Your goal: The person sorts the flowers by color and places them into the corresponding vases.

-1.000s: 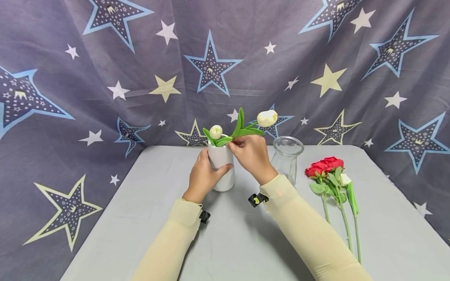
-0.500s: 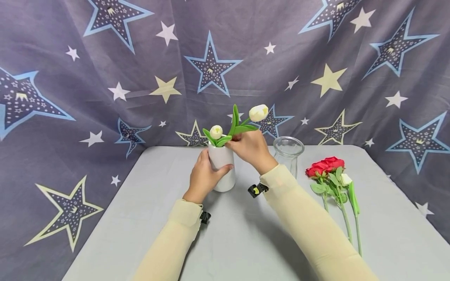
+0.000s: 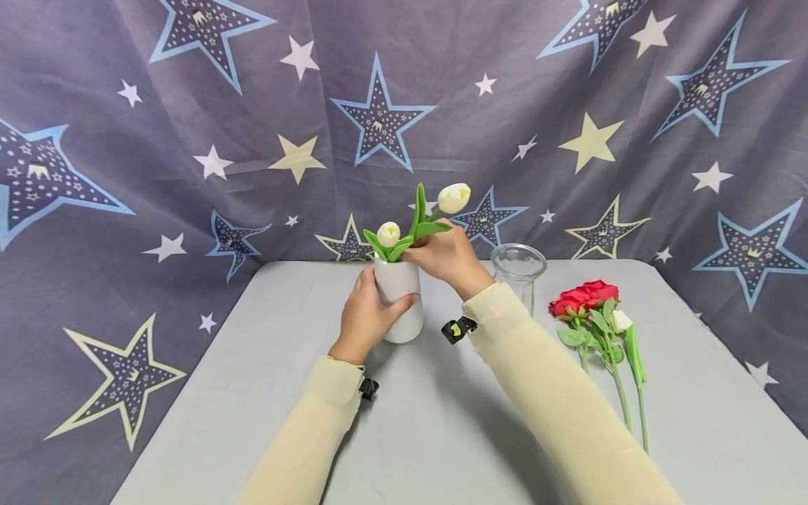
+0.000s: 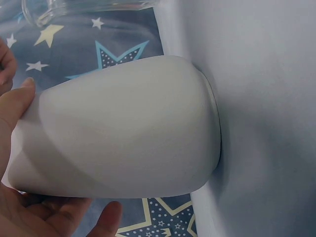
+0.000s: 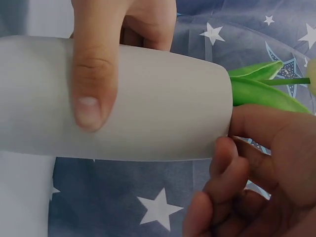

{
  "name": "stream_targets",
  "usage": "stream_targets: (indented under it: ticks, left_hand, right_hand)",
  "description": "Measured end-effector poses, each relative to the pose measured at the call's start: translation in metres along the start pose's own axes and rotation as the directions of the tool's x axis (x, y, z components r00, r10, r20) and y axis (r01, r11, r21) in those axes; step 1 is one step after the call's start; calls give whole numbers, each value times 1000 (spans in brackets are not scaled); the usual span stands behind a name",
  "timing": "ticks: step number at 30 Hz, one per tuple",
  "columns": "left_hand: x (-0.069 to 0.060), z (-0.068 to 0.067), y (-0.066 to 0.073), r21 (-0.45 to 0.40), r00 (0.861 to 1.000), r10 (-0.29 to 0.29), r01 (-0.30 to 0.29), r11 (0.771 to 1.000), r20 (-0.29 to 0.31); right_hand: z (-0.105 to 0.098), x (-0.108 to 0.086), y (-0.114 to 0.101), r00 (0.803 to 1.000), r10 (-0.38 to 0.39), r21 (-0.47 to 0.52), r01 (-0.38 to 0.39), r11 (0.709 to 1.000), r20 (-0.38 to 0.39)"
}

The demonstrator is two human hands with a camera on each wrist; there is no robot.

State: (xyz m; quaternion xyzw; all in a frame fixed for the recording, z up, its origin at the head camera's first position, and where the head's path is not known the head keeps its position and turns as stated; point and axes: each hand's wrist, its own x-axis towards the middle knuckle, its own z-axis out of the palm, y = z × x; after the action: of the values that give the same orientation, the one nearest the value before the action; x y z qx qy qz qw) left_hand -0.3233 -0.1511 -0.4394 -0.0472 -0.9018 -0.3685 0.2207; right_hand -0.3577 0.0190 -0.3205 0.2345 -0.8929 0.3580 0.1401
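While a star-patterned backdrop [image 3: 505, 151] hangs behind, the grey tabletop [image 3: 252, 372] carries red roses [image 3: 583, 298], lying at 3 o'clock from an upright white vase [image 3: 396, 280]; a clear glass vase [image 3: 519, 262] stands between them. From 8 o'clock, the left hand [image 3: 366, 319] grips the white vase. At 2 o'clock, the right hand [image 3: 449, 258] pinches a leaning tulip [image 3: 454, 198] by the rim, its fingers hiding the stem's end. Another tulip [image 3: 388, 234] sits in the white vase's mouth, at 12 o'clock.
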Motion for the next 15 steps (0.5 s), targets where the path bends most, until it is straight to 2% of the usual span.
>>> stream_targets:
  ticks: [2,4,10,15]
  left_hand:
    - [0,0,0,-1,1000,-1,1,1000,2]
    - [0,0,-1,0,1000,0,0,1000,3]
    - [0,1,-2,3,1000,20,-20,1000,8]
    - [-1,1,-2,3,1000,28,-28,1000,1]
  right_hand:
    - [2,-1,2,1000,-24,8,25,1000,-14]
    - [3,-3,4,999,-16,34,17,999,-33]
    - [10,-9,9,989,135,195,-121,973,-62]
    - [14,-13,15,985,149,195,-129,972,-90]
